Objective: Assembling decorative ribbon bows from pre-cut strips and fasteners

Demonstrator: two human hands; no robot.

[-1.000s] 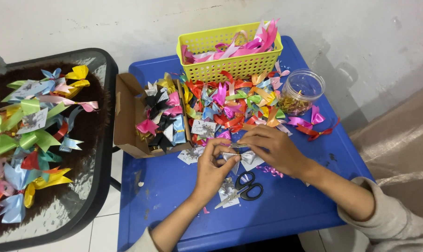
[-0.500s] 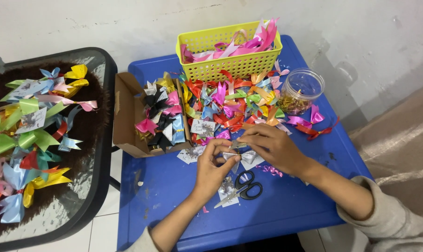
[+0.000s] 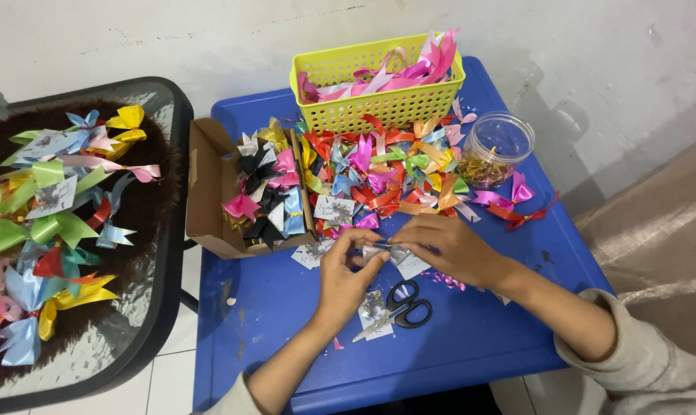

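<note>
Over the blue table, my left hand and my right hand both pinch a small silver ribbon bow between their fingertips. Black-handled scissors lie just below the hands on small white cards. A heap of coloured ribbon bows spreads right behind the hands. Part of the bow is hidden by my fingers.
A yellow basket with pink ribbons stands at the back. A clear jar sits at the right, a cardboard box of bows at the left. A dark glass side table further left holds several larger bows.
Both hands stay on the silver bow; the fingers have shifted only slightly around it. Nothing else has moved.
</note>
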